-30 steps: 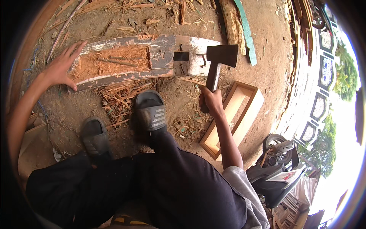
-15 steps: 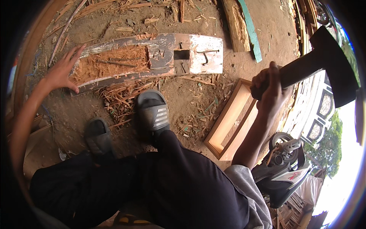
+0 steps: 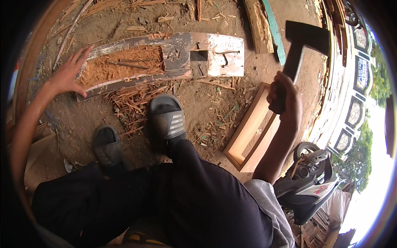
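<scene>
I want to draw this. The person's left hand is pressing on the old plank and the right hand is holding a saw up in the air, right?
Not quite. In the head view the right hand holds a hatchet raised in the air, not a saw. The left hand does press on the plank.

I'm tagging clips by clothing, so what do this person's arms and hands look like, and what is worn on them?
Both arms are bare along all that shows, slim, with no gloves, rings or watch visible. The left hand and right hand are bare too. A grey sleeve covers the right upper arm; the left upper arm lies in shadow at the picture's rim.

Outdoor woodworking yard, dirt ground [image 3: 215, 107], wood chips [image 3: 128, 103], timber planks [image 3: 258, 25], parked scooter [image 3: 308, 186]
</scene>
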`<state>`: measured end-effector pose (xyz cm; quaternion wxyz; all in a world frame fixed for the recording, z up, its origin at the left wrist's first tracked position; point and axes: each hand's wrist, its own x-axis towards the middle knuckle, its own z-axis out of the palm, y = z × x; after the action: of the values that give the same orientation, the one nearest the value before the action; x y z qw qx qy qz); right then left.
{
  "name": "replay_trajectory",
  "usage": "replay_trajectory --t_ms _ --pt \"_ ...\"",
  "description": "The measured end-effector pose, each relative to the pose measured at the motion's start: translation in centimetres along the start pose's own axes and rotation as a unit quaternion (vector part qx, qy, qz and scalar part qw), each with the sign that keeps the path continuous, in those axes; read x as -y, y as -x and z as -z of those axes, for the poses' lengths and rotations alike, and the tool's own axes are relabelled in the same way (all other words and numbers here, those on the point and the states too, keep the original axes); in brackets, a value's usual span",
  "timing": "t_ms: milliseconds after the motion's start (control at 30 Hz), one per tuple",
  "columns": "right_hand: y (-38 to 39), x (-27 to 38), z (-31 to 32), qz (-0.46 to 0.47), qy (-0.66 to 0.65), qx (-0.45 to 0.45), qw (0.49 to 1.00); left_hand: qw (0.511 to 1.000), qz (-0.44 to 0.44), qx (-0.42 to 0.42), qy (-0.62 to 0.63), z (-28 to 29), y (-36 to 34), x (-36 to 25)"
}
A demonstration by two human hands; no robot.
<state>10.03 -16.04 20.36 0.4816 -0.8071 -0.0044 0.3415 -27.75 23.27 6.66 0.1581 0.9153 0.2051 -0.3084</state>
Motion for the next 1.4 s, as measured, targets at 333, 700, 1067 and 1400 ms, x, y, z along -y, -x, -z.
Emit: replay_trajectory --t_ms 333,700,1067,1400 --pt "-2.5 -7.0 -2.0 0.286 0.023 -0.049 0.957 0.999 -0.03 -0.023 0.008 0.0 -0.5 -0.7" --pt "-0.8 -3.5 -0.6 -0.021 0.042 0.026 0.999 1.0 -0.024 -0.001 0.004 -0.1 -1.3 -1.2" --pt "-2.3 -4.9 -2.3 0.281 -0.053 -0.047 0.957 0.999 -0.03 -0.008 -0.013 -0.1 -0.5 -0.3" --pt "-3.4 -10.3 0.3 -0.094 -0.05 0.036 0.994 1.0 -0.024 0.006 -0.012 0.7 -0.5 -1.1"
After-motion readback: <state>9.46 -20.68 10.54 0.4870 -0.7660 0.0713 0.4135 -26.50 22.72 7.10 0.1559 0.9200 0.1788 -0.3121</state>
